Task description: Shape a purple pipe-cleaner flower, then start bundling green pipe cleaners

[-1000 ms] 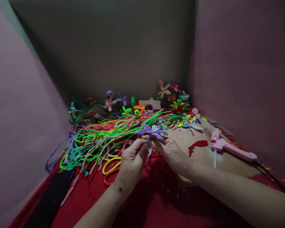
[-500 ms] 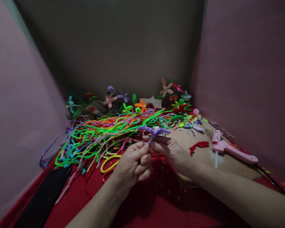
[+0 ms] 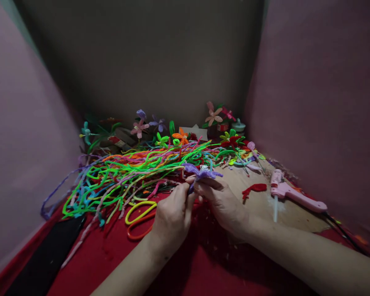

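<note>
Purple pipe-cleaner flower (image 3: 201, 174), pinched in closed fingers of left hand (image 3: 174, 209) and right hand (image 3: 226, 202).
Faces petals up, long axis slanting down-left; held near cardboard (image 3: 234, 179) edge, with red cloth (image 3: 222, 267) spreading nearward.

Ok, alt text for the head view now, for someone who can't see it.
Left hand and right hand hold a purple flower above a red cloth. Behind lies a heap of multicolored fuzzy stems; at right, a pink glue gun rests on a board.
</note>
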`<state>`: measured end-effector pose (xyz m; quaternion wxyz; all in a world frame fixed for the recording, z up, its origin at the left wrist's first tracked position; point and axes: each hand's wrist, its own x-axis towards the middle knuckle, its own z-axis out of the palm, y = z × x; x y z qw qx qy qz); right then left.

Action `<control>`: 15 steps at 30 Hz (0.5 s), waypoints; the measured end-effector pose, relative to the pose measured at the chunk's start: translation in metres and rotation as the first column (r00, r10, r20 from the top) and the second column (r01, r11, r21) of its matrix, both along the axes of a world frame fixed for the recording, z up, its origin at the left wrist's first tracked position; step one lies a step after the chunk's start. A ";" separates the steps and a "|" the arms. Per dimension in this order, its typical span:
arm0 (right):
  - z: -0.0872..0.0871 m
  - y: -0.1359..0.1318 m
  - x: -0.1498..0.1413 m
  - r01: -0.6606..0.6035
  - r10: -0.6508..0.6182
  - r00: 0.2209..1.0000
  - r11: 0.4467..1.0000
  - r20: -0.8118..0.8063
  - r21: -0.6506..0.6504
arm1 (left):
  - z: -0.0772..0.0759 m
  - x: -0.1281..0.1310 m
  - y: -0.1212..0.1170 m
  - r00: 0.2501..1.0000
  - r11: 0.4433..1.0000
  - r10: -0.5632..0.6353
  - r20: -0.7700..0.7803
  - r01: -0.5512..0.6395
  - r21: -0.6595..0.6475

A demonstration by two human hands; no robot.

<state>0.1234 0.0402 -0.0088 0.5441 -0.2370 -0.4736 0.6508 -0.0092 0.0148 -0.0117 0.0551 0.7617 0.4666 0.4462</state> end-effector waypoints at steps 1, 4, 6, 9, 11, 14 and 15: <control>0.001 -0.001 0.000 0.012 -0.012 1.000 1.000 0.026 0.010 | -0.004 -0.001 0.000 0.994 0.995 0.043 -0.102 -0.033 0.098; 0.004 -0.004 -0.001 0.041 -0.043 0.994 0.999 0.105 0.025 | -0.008 -0.004 0.001 0.979 0.985 0.079 -0.190 -0.047 0.166; 0.005 -0.005 -0.001 0.036 -0.039 0.991 0.999 0.125 0.030 | -0.004 -0.004 0.000 0.996 0.996 0.035 -0.084 -0.028 0.081; 0.007 -0.005 -0.002 0.008 -0.014 0.993 0.998 0.116 0.056 | 0.004 -0.001 -0.003 0.985 0.998 0.002 0.172 0.008 -0.057; 0.007 -0.005 -0.002 -0.016 0.007 0.994 0.997 0.111 0.082 | 0.007 0.001 -0.005 0.943 0.992 0.001 0.332 0.042 -0.122; 0.007 -0.003 0.000 -0.038 0.027 0.994 0.993 0.107 0.111 | 0.007 0.003 -0.007 0.866 0.965 0.013 0.499 0.121 -0.235; 0.007 -0.002 0.000 -0.042 0.030 0.994 0.992 0.103 0.117 | 0.007 0.004 -0.007 0.822 0.940 0.026 0.568 0.173 -0.293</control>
